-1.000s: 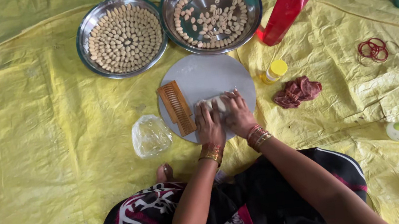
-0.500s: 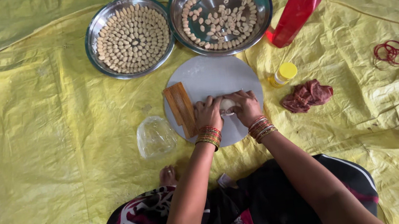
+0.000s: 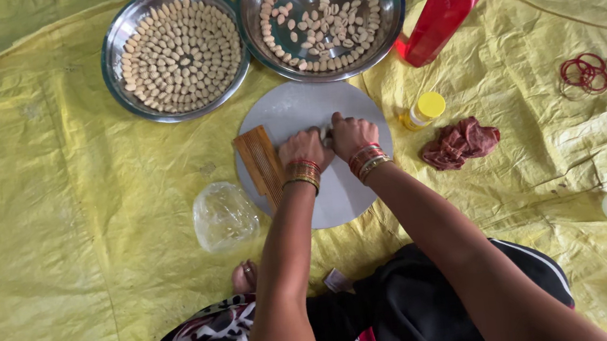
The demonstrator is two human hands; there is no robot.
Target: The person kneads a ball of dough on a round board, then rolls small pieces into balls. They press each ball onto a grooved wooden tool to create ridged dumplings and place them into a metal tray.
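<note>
On round board (image 3: 311,107): left hand (image 3: 304,149) and right hand (image 3: 352,134) closed together over pale dough (image 3: 325,133). Advise even pressure, keeping clear of ridged wooden comb (image 3: 261,166).

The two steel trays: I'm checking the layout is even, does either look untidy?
The right tray looks uneven: its pieces ring the rim neatly but lie scattered in the middle with bare metal showing. The left tray is packed in tidy rings.

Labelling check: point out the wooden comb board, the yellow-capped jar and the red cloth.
wooden comb board (image 3: 261,164), head view, middle of its ridged face
yellow-capped jar (image 3: 429,105), head view, on the cap
red cloth (image 3: 460,143), head view, centre of the bundle
</note>
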